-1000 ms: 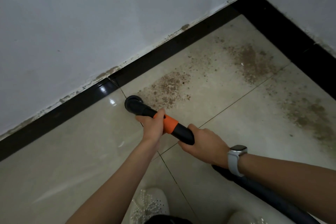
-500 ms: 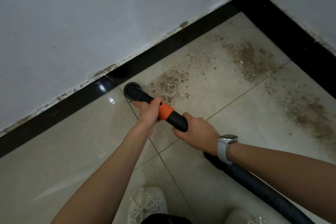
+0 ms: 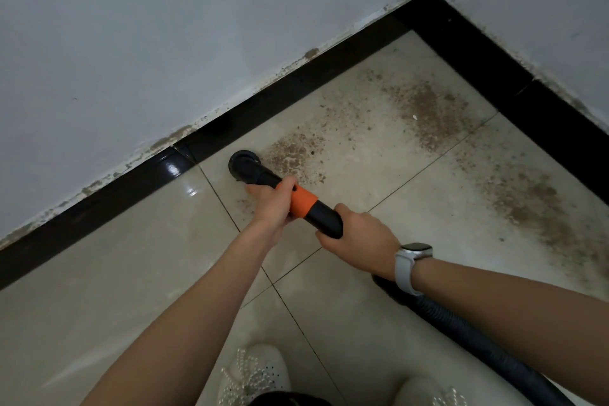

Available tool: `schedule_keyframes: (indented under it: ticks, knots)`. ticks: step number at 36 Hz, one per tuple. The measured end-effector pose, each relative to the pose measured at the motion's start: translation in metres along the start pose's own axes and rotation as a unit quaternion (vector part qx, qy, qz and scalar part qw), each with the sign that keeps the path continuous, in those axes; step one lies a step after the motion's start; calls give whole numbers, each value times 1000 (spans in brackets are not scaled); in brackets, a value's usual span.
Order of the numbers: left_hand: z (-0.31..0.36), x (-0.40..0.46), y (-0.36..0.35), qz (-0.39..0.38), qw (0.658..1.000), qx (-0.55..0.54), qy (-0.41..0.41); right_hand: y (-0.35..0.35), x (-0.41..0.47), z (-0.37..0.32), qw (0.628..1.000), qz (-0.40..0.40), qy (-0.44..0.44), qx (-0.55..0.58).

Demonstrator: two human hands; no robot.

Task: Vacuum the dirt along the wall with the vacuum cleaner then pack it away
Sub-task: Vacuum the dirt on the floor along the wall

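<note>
The vacuum wand (image 3: 324, 215) is black with an orange collar (image 3: 302, 201). Its round nozzle (image 3: 244, 165) rests on the tile just below the black skirting (image 3: 296, 86), at the left edge of a brown dirt patch (image 3: 293, 155). My left hand (image 3: 273, 204) grips the wand just ahead of the collar. My right hand (image 3: 359, 237), with a white watch on the wrist, grips the rear end where the ribbed hose (image 3: 461, 330) joins. More dirt lies near the corner (image 3: 431, 112) and along the right-hand wall (image 3: 540, 204).
The white wall (image 3: 164, 43) meets a second wall (image 3: 543, 10) in a corner at upper right. Beige floor tiles (image 3: 115, 273) with grout lines spread to the left. My two white beaded shoes (image 3: 253, 372) stand at the bottom edge. The hose trails off to the lower right.
The nozzle has slid up and a little left toward the skirting, reaching the left edge of the nearest dirt patch. Both hands kept their grip and moved with it.
</note>
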State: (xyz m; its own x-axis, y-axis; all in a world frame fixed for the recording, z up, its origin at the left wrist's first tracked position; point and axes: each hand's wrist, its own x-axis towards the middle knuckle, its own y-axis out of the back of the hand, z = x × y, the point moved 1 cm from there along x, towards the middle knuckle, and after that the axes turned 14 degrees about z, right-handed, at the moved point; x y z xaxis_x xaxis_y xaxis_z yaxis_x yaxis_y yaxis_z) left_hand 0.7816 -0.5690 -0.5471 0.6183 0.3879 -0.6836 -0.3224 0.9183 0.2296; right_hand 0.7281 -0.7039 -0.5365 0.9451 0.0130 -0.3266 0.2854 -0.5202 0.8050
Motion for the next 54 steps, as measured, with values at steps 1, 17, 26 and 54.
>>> schedule_keyframes:
  ticks: [1,17,26,54]
  knots:
    - [2,1,-1,1,1000,2,-1,1,2,0,1000,2,-2,3]
    - [16,-3,-50,-75,997,33,-10,20,4,32,996,55,-64,-5]
    - [37,-3,-93,-138,988,66,-27,36,18,54,989,94,-112,-1]
    - [40,42,-145,-73,994,45,-73,49,69,77,983,154,-81,-53]
